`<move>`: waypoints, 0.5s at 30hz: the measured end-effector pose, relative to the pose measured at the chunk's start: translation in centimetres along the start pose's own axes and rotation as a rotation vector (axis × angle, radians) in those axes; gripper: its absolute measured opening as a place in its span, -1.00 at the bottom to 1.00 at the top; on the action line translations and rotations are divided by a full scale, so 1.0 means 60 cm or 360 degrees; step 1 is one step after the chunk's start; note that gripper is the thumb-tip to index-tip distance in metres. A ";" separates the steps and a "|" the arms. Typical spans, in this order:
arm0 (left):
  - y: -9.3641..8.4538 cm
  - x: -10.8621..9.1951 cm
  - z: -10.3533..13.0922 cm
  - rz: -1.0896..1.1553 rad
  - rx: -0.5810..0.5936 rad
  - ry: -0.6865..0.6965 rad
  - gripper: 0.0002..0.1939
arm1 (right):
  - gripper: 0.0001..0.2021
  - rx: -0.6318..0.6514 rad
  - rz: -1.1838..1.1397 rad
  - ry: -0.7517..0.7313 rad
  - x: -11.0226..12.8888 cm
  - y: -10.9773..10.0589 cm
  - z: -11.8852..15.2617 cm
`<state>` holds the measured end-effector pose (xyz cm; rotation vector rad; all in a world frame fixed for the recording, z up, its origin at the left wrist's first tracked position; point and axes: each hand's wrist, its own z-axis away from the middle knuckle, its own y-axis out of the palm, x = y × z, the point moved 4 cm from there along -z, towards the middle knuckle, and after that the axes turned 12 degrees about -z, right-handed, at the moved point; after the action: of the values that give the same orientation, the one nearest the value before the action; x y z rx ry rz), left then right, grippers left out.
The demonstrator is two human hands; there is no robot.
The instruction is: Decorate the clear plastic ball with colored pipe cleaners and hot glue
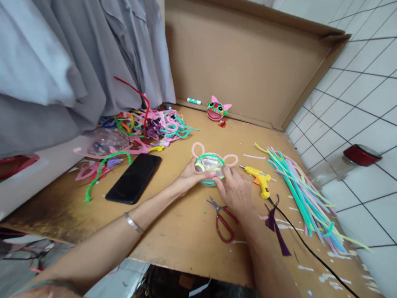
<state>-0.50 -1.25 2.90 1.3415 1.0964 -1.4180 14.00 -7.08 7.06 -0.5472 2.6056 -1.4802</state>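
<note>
Two hands [213,178] holding a pipe-cleaner craft [211,161], worn tan table [177,222], cardboard backboard [242,55], white tiled wall [375,100]

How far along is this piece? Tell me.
Done: pink loops and green rim look formed. In hand: left hand and right hand hold the round piece. Remaining, probably: fuller face details, judging by the back figure; perhaps the loose purple tassel.

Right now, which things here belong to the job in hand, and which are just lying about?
Likely part of the job:
eared piece, being held
glue gun
scissors
straight pipe cleaners
purple tassel, perhaps

Apparently just lying about:
phone
marker
</note>
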 end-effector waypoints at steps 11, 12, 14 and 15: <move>-0.006 -0.004 0.001 -0.0029 -0.0107 0.0023 -0.28 | -0.65 -0.0013 -0.0432 0.0101 -0.014 0.003 0.002; -0.007 -0.004 0.001 -0.0015 -0.0100 0.0019 -0.28 | -0.68 -0.0028 -0.0560 0.0111 -0.019 0.005 0.002; -0.010 -0.004 -0.002 0.0029 -0.0075 0.0012 -0.26 | -0.75 -0.0061 -0.0863 0.0134 -0.032 0.012 0.002; -0.012 -0.004 -0.003 0.0055 -0.0057 0.0009 -0.25 | -0.78 -0.0073 -0.1032 0.0155 -0.039 0.016 0.001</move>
<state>-1.13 -0.88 3.18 1.3335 1.0927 -1.3642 15.92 -5.88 5.98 -1.4660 2.6713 -1.6205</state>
